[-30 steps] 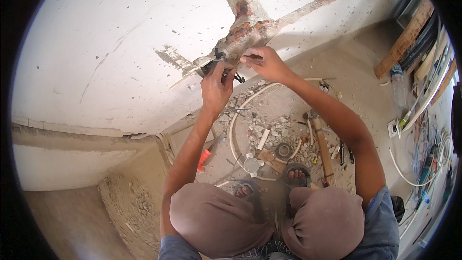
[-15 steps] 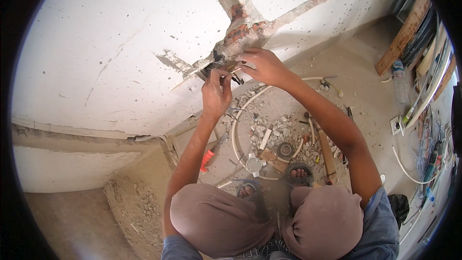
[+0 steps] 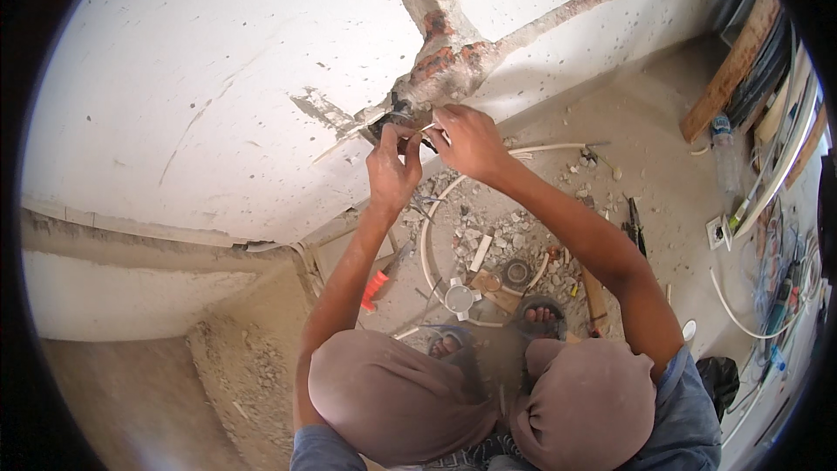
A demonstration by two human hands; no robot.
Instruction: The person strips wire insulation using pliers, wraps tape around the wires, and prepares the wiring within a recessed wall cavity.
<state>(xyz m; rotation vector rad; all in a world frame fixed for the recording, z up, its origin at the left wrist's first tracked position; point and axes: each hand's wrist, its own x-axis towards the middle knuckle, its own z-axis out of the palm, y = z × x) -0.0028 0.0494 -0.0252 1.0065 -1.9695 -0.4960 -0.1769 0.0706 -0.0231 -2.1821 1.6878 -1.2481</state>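
In front of a rough opening (image 3: 384, 125) low in the wall, both hands work close together. A thin, light-coloured wire (image 3: 426, 127) spans the small gap between their fingertips. Thumb and forefinger of my left hand (image 3: 392, 173) are pinched at its left end. My right hand (image 3: 471, 144) is closed on the other end, its fingers curled. Dark wires or dark edges show in the opening behind the fingers, partly hidden by them. A chiselled channel (image 3: 436, 22) with exposed red brick runs up the wall from there.
Rubble (image 3: 497, 227) and a curved pale conduit (image 3: 425, 244) lie on the floor below. Near my feet are a round white junction box (image 3: 459, 297) and an orange-handled tool (image 3: 374, 290). To the right are a plastic bottle (image 3: 725, 153), a wooden plank (image 3: 732, 70) and tangled cables (image 3: 785, 270).
My right hand has shifted slightly down and left, its fingers more curled around the wire. The right forearm has lowered a little; my left hand stays almost in place.
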